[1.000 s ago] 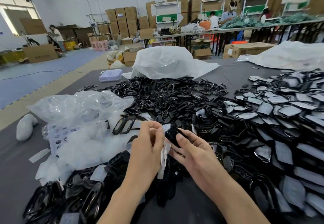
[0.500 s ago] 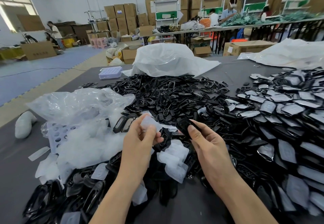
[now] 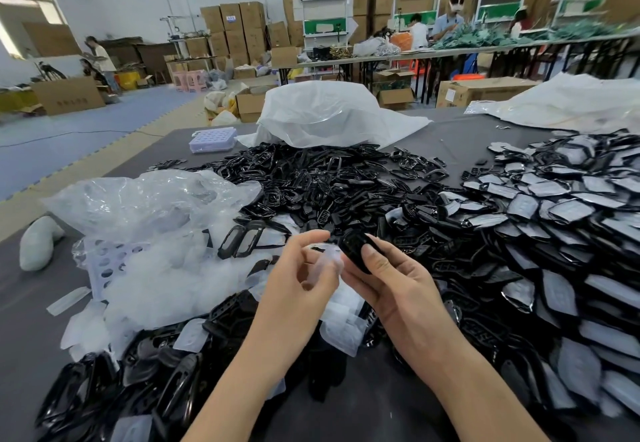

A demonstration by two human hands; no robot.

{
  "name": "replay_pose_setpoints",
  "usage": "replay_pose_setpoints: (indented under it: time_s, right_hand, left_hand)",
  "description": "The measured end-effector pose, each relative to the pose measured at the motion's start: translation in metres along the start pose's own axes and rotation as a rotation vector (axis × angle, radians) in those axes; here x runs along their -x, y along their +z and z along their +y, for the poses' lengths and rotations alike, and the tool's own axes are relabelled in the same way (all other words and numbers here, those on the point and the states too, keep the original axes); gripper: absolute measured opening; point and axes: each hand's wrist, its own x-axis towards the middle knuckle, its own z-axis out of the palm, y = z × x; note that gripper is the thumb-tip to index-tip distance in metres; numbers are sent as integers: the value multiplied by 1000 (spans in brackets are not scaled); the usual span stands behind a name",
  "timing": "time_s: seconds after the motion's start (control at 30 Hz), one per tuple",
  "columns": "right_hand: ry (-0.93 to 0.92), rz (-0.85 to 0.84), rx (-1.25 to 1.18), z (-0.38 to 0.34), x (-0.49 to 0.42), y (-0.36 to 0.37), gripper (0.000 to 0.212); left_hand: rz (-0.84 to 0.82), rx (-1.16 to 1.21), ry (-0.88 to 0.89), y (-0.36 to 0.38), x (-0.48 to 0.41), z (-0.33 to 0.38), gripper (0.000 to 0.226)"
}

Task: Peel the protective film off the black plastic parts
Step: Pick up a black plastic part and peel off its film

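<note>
The right hand (image 3: 398, 289) grips one small glossy black plastic part (image 3: 354, 246), thumb on top and fingers curled beneath. It is held above the near side of the heaps on the dark grey table (image 3: 367, 414). The part's long axis runs from about 11 o'clock to 5 o'clock, and its far end pokes out past the thumb.

The left hand (image 3: 298, 282) sits just beside the part at its 9 o'clock. It appears to pinch one thin translucent piece of protective film (image 3: 327, 263) between thumb and curled fingers, with the index finger raised. The film is blurred, so it cannot be told whether any edge is attached to the part.

Judged from this, the pull should go toward 8 or 9 o'clock, across the long axis, while the right hand anchors the part.

In hand, then, are one part and one film. On the table are three heaps, each too many to count:
- bare black frames (image 3: 311, 178) at 12 o'clock
- film-covered black parts (image 3: 554, 206) at 2 to 3 o'clock
- discarded whitish films (image 3: 166, 275) at 9 o'clock, lying against one white perforated plastic basket (image 3: 104, 258)
</note>
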Motion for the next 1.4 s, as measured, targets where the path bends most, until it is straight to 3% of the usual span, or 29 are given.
replay_pose_setpoints:
  time_s: [0.2, 0.47, 0.6, 0.87, 1.1, 1.27, 1.4]
  right_hand:
    - [-17, 59, -47, -1, -2, -4, 19]
    - [-81, 246, 100, 3, -7, -10, 31]
    - [-73, 230, 250, 6, -5, -6, 20]
    - [-83, 78, 363, 5, 5, 3, 14]
    - [-71, -25, 266, 3, 5, 6, 37]
    - [-139, 89, 390, 7, 3, 1, 15]
    - [-186, 97, 431, 4, 3, -1, 14]
  left_hand:
    - [-9, -164, 92, 4, 4, 0, 11]
    - [41, 19, 7, 2, 3, 9, 17]
    - [7, 153, -45, 5, 4, 11, 13]
    - [171, 99, 31, 7, 5, 6, 15]
    - [229, 163, 6, 9, 5, 7, 10]
    - [122, 234, -60, 8, 4, 7, 10]
    - [25, 249, -104, 4, 5, 5, 11]
